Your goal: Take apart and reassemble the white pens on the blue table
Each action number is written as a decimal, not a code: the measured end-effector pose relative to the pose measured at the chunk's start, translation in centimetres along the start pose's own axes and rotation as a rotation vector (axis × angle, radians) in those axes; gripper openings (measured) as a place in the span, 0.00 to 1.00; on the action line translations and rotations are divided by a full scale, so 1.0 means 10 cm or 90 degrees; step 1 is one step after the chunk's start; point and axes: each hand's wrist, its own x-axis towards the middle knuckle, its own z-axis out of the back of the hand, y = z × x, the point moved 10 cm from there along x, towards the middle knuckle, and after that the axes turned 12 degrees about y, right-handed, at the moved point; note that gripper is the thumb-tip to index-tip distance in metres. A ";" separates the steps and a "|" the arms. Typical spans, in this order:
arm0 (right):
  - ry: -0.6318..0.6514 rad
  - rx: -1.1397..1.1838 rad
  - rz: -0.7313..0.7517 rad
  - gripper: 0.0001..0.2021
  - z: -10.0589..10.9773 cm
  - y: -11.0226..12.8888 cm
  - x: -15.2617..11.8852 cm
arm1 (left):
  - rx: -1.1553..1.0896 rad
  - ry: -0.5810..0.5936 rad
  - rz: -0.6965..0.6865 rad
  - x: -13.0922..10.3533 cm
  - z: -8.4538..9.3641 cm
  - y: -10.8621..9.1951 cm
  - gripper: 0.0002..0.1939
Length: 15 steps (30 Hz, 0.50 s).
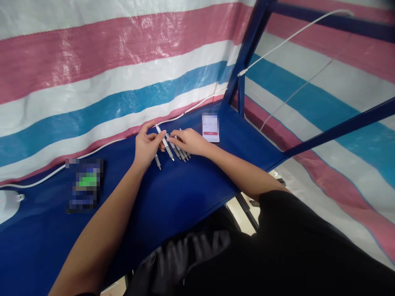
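Observation:
My left hand (147,144) pinches a white pen with a grey grip (166,144) between thumb and fingers, its tip pointing down toward me. Another pen (158,162) lies on the blue tabletop (185,189) under that hand, its upper part hidden. Several similar pens (184,155) lie side by side just to the right. Over their upper ends rests my right hand (189,141), with the fingers bent and the thumb stretched toward the left. Whether the right fingers grip any of these pens cannot be told.
A lit phone (210,130) lies right of my right hand. On the left are a dark pixelated item (85,185) and a white rounded device (8,204). A white cable (115,142) runs along the striped sheet (123,65). Blue frame posts (247,53) stand at the right.

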 end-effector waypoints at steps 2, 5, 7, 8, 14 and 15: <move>-0.008 0.008 0.003 0.14 0.00 -0.01 0.00 | -0.003 0.006 0.009 0.00 -0.01 0.02 0.30; -0.014 0.018 0.013 0.14 -0.01 -0.01 0.00 | -0.004 0.007 0.030 -0.01 -0.02 0.05 0.29; -0.015 0.024 0.023 0.14 -0.02 -0.01 0.00 | -0.004 0.010 0.031 -0.01 -0.02 0.05 0.28; -0.015 0.025 0.029 0.14 -0.02 0.00 0.00 | -0.005 0.012 0.028 -0.01 -0.02 0.05 0.27; -0.006 0.031 0.052 0.16 -0.07 0.03 -0.01 | 0.004 0.020 0.022 0.02 0.01 0.11 0.27; -0.006 0.041 0.055 0.17 -0.09 0.03 -0.01 | 0.004 0.012 0.018 0.02 0.03 0.11 0.27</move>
